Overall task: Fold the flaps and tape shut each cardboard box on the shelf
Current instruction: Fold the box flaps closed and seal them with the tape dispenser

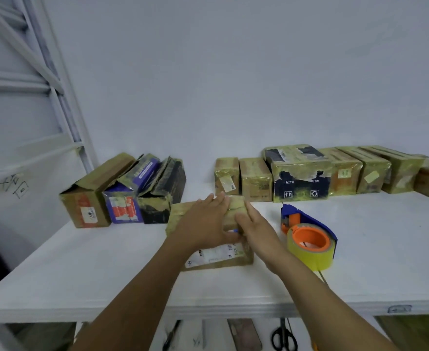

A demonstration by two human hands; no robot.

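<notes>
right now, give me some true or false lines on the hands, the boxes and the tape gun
1. The left hand and right hand both rest on the box. True.
2. The right hand holds the tape gun. False: it lies on the shelf, right of the box, with no hand on it.
3. The three boxes at far left have loose flaps. True.
4. The scissors lie on top of the shelf. False: they show below its front edge.
</notes>
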